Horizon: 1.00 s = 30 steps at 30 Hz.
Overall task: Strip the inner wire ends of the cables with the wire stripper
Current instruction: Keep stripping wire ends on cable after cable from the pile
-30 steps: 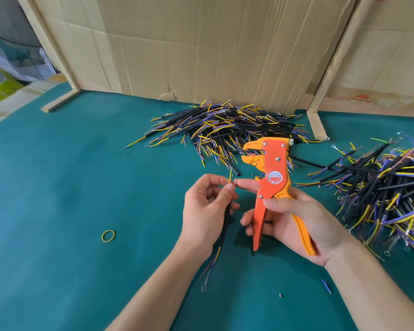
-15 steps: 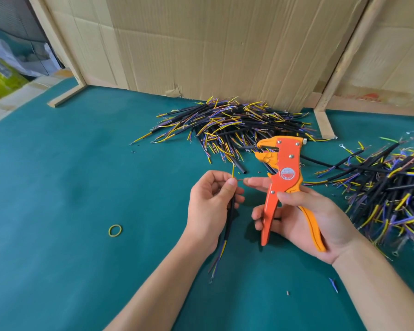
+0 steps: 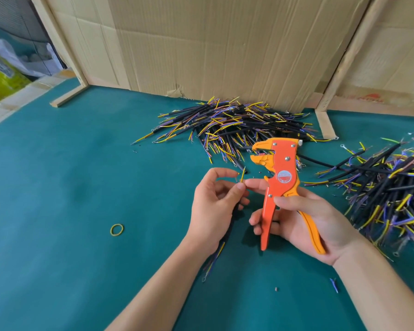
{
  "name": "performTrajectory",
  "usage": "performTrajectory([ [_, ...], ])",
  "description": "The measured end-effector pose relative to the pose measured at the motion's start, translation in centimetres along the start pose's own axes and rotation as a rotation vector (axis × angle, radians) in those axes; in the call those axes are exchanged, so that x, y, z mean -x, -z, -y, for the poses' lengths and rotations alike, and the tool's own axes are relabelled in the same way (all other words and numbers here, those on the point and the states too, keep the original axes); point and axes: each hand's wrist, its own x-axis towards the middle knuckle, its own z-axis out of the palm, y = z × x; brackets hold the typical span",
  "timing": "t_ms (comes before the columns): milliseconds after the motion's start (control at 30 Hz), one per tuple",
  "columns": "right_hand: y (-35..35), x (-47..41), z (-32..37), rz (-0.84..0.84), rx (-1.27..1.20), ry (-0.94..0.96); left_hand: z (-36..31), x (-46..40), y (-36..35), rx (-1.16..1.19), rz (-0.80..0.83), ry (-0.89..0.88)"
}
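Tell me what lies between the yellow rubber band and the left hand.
Nothing: in the head view only bare green mat runs from the rubber band to the left hand, which pinches a cable.

An orange wire stripper (image 3: 279, 177) stands upright at centre frame, beak pointing left, handles spread. Just left, a black cable (image 3: 227, 231) runs downward, its yellow inner wire (image 3: 242, 176) poking up. Cable piles (image 3: 234, 126) lie behind and at right.

Desk (image 3: 58, 187): teal felt top.
On it: two cable piles (image 3: 237, 125) (image 3: 392, 194), yellow rubber band (image 3: 117, 229), small wire scraps (image 3: 334, 284).
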Motion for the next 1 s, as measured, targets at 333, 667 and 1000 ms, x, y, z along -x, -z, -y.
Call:
performTrajectory([
  [333,0.5,-0.1,-0.1,-0.07,-0.089,0.041,-0.4,-0.2,0.3,0.075,0.124,0.122],
  [667,2.3,0.6,1.5,-0.196,-0.258,0.248,-1.1,0.3,0.5,-0.153,0.375,0.175],
  [1000,3.8,1.8,2.7,-0.22,-0.295,0.31,-1.3,-0.2,0.7,0.135,0.073,0.136],
])
